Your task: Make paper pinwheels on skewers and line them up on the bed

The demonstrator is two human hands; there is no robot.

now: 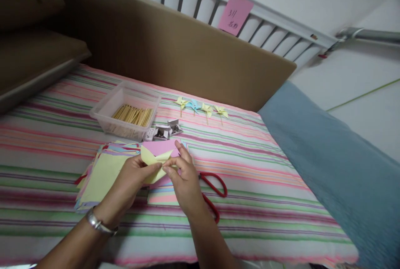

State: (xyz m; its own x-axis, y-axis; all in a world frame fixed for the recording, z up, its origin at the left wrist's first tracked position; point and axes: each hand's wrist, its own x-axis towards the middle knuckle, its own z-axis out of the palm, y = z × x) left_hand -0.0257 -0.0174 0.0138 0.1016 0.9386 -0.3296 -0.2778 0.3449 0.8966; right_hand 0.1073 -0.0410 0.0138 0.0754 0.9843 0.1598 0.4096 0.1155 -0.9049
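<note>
My left hand [133,177] and my right hand [184,179] meet over a stack of coloured paper squares [103,173] on the striped cloth. Both pinch a small folded yellow paper piece [153,161] between thumb and fingers, held just above a pink sheet [161,146]. My left wrist wears a metal bracelet [98,223]. Red-handled scissors [215,192] lie right beside my right hand, partly hidden by it.
A clear plastic tub [108,110] holding wooden sticks [133,115] stands behind the paper. Small open boxes of pins [165,129] sit next to it. Several finished paper pinwheels [201,108] lie in a row farther back. A brown board [175,48] and a blue cloth [328,156] border the bed.
</note>
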